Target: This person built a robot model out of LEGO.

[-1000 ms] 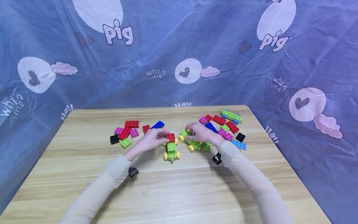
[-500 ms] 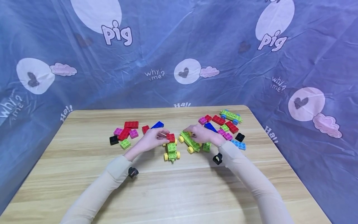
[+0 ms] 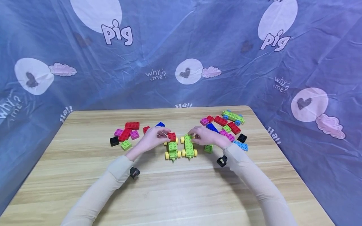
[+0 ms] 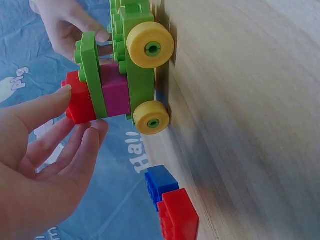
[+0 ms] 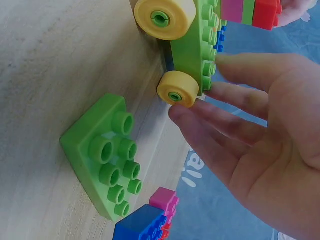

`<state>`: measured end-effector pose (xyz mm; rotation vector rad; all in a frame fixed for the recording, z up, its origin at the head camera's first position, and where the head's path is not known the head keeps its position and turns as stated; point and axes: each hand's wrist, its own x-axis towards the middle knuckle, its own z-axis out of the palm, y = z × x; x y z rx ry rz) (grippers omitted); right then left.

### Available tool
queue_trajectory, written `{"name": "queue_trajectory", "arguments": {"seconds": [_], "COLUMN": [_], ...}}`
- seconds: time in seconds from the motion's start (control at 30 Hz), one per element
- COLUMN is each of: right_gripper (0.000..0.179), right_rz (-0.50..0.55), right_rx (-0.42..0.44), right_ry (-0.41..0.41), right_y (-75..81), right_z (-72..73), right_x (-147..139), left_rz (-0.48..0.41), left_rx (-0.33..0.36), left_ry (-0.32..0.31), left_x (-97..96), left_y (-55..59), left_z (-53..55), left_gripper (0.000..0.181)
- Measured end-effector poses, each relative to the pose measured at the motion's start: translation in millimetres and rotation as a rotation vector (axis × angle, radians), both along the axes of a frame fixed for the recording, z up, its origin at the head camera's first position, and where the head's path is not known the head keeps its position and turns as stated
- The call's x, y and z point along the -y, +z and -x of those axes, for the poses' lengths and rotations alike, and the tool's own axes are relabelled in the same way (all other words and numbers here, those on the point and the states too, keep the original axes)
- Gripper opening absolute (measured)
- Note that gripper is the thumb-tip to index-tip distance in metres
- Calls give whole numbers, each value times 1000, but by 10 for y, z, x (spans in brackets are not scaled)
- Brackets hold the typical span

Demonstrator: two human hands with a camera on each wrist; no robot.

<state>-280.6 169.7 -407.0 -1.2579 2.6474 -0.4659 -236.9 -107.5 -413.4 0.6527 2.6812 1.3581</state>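
Near the middle of the wooden table (image 3: 169,194), two green toy cars with yellow wheels stand side by side, upright and just beside each other. The left car (image 3: 173,154) carries a stack, seen from the left wrist: a purple block (image 4: 116,90), then a green plate (image 4: 94,75), then a red block (image 4: 80,97) on top. The left hand (image 3: 154,138) is partly closed, gripping the red block between thumb and fingers. The right hand (image 3: 207,136), likewise partly closed, holds the far end of the right car (image 3: 189,149), thumb at the studs and fingertips by the wheel. A loose green block (image 3: 208,148) lies just right of that car. Mixed blocks lie to either side; a blue-wheeled car (image 3: 233,117) stands near the far right corner. Behind hangs a printed blue cloth (image 3: 141,91).
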Motion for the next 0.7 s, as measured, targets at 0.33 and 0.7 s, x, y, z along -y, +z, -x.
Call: {"name": "queue_trajectory", "arguments": {"seconds": [0.33,0.7], "right_gripper": [32,27], "right_rz": [39,60], "right_rx": [-4,-6], "right_ry": [16,13], "right_y": [-13,-59], "right_z": [-38,-38], "right_x": [-32,-54], "left_rz": [-7,17], "left_rx": [11,-46], "left_ry": [2,17], "left_x": [-5,-44], "left_y": [4,-3], "left_z": [58,162], "left_gripper": [35,33]}}
